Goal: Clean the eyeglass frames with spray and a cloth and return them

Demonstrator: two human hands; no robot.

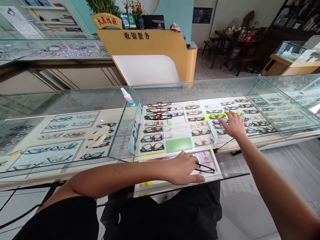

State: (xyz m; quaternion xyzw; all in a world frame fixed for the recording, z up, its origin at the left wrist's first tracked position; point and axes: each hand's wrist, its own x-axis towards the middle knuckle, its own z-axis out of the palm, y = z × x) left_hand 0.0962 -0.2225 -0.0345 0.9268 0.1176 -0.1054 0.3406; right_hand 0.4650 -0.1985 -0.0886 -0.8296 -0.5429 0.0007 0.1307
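Observation:
My left hand (183,168) is over the pulled-out white drawer (218,164) at the front of the glass counter. Its thumb points right, and a pair of black glasses (207,168) shows beside its curled fingers; whether they grip it is hidden. My right hand (234,124) lies with spread fingers over the glass top, above rows of glasses and a yellow-green strip (209,116). Under the glass at centre are more dark-framed glasses (152,146) and a green card (179,144).
A small white spray bottle (128,97) stands on the glass at centre left. A crumpled cloth (100,136) lies farther left. Beyond the counter is a wooden reception desk (150,45). A glass showcase (295,53) stands at the back right.

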